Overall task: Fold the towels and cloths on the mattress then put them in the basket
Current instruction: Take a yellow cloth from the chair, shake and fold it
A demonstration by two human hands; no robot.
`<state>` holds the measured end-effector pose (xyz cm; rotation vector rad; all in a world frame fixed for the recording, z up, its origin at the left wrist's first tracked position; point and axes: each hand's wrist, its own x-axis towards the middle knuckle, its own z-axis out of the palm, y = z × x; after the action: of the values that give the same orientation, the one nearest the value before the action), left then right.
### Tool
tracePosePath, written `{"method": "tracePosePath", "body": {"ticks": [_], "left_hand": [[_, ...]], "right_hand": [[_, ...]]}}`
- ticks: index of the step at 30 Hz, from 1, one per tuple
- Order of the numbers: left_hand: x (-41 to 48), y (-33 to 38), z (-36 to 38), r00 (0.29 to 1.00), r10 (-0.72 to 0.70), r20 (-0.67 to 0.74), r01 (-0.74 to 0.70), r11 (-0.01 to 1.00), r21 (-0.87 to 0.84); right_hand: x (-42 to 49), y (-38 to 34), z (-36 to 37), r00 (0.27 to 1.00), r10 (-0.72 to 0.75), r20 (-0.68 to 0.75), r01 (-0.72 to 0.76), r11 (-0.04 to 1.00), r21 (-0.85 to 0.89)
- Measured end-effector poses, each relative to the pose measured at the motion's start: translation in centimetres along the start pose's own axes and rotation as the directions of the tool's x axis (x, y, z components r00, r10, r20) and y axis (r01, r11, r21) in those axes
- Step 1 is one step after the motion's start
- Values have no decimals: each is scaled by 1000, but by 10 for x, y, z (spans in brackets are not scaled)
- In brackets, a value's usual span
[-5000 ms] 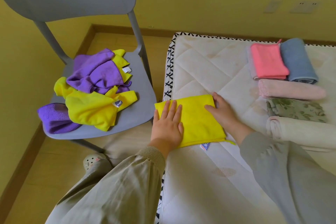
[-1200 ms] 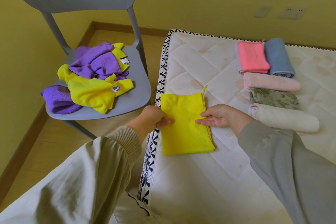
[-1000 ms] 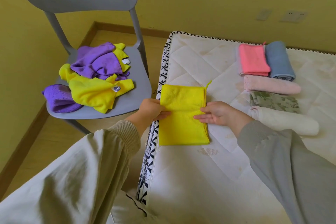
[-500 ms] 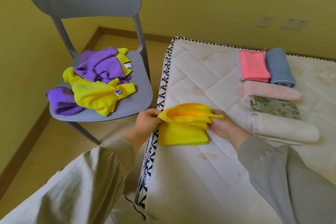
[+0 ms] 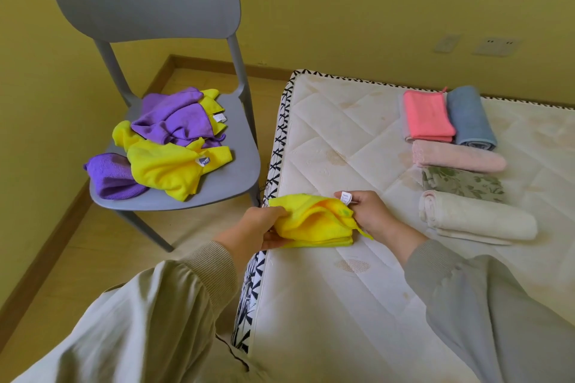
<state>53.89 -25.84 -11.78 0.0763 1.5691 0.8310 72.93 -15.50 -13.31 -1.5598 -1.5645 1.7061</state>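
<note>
Yellow cloth [image 5: 314, 221] at mattress [image 5: 326, 305] left edge, between hands. Left hand [image 5: 259, 227] pinches its left end; right hand [image 5: 370, 214] grips right end.

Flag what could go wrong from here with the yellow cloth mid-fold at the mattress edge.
1. The yellow cloth has its top layers bunched and lifted between the left hand and right hand. Laid down like this, the fold may come out crooked.
2. It lies right at the left edge of the mattress, so it could slip off toward the floor.
</note>
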Motion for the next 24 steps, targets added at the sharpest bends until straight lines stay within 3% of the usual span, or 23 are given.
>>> {"method": "tracePosePath", "body": {"ticks": [2, 5, 7, 9, 13, 19, 21, 24], "left_hand": [[2, -3, -3, 1000, 9, 2, -9, 1000, -20], [0, -6, -7, 1000, 16, 23, -15, 999, -38], [0, -7, -8, 1000, 22, 23, -21, 999, -42], [0, -7, -6, 999, 49, 21, -48, 998, -48], [1, -8, -1, 997, 80, 20, -79, 994, -78], [-3, -6, 1, 993, 113, 35, -109, 990, -94], [-3, -6, 0, 990, 140, 24, -139, 989, -53], [1, -9, -5, 981, 191, -42, -186, 978, 90]], "right_hand": [[-3, -4, -1, 999, 28, -41, -26, 998, 50], [-4, -7, 0, 990, 100, -101, -70, 961, 269], [-4, -8, 0, 967, 215, -134, -135, 885, 445], [-8, -9, 0, 937, 338, -89, -253, 831, 495], [-13, -10, -2, 881, 458, 122, -467, 798, 381], [-17, -18, -8, 849, 419, 323, -509, 815, 278], [-14, -15, -5, 870, 407, 276, -467, 861, 202], [-11, -9, 1, 929, 358, 91, -364, 929, 59]]}}
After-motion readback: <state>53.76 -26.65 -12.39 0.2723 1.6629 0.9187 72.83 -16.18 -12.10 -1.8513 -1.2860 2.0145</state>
